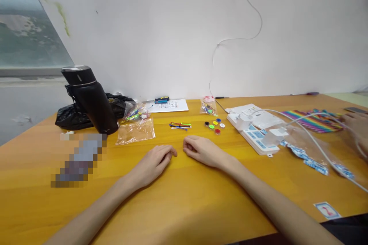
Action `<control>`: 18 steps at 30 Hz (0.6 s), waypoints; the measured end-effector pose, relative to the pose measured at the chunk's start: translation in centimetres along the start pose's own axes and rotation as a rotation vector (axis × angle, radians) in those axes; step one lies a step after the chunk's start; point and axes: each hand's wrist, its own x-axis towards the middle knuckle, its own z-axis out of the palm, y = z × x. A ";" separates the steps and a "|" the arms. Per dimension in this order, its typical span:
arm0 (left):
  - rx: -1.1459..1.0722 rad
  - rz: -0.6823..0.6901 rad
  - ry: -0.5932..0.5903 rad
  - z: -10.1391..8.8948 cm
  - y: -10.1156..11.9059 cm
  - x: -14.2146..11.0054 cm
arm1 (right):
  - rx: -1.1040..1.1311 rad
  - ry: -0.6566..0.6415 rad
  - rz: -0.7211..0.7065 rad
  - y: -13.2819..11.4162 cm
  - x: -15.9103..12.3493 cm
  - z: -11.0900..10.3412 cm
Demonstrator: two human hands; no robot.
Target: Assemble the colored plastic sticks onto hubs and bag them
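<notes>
Lying on the wooden table (186,203), just beyond both hands: a small bundle of thin coloured sticks (180,125), with red, yellow and blue among them. On the near side of this bundle, toward the left: left hand (156,162), half open, fingers close together and gently bent, resting on the tabletop. Also on the near side, toward the right: right hand (204,151), fingers loosely curled inward with a hollow beside the thumb, likewise resting on wood. Near each other but apart, both with no visible grip on anything.

Right of the bundle, well within reach: loose coloured discs (212,127) in black, green, yellow, blue, white and red. Left of the bundle: a flat clear plastic bag (136,132), then a black bottle (93,101), slanted in view, and a pixelated item (79,160). Beyond the bundle: a printed sheet (181,105) with a blue-and-black screwdriver (161,100) on it, and, farther right, a filled clear packet (208,108). Well right of the bundle: a white power strip (257,140), rainbow-striped pieces (312,120) and another person's hand (355,126), blurred, with grip impossible to tell.
</notes>
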 end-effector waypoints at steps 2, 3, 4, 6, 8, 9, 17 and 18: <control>0.002 -0.007 -0.007 0.0 0.0 -0.1 | -0.088 0.028 0.047 0.8 -0.1 -0.8; 0.001 -0.008 -0.010 -0.1 -0.1 -0.1 | -0.154 0.068 0.102 1.4 -0.2 -1.4; 0.000 -0.008 -0.013 -0.1 -0.1 -0.1 | -0.230 0.124 0.177 2.0 -0.3 -2.0; -0.001 -0.007 -0.016 -0.1 -0.2 -0.1 | -0.382 0.251 0.351 3.3 -0.7 -3.2; -0.001 -0.007 -0.020 -0.1 -0.2 -0.1 | -0.488 0.328 0.511 4.5 -1.1 -4.1; -0.001 -0.008 -0.021 0.0 -0.2 -0.1 | -0.520 0.334 0.577 5.0 -1.3 -4.4; -0.006 -0.012 -0.022 -0.1 -0.2 0.0 | -0.501 0.110 0.758 5.3 -1.3 -3.2; -0.006 -0.012 -0.021 -0.1 -0.3 0.0 | -0.503 0.117 0.746 5.0 -1.2 -3.1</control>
